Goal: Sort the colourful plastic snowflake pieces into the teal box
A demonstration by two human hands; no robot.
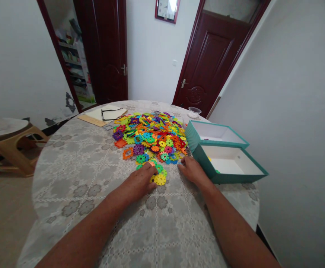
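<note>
A large heap of colourful plastic snowflake building discs (151, 136) lies on the table, many with notched, gear-like rims. At its near edge my left hand (144, 178) is curled, thumb and fingers closed at yellow snowflake discs (160, 180). Green discs (159, 168) lie just beyond those fingertips. My right hand (190, 169) rests low on the cloth at the heap's right front, its fingers bent together beside the teal box. Whatever its fingertips may hold is too small to make out.
Two open teal boxes with white insides, a nearer box (235, 178) and a farther box (220, 128), stand right of the heap. Black-framed glasses (112, 109) lie on papers at the back left. A clear plastic bowl (194, 111) sits at the back right. The patterned tablecloth (95, 167) covers the round table.
</note>
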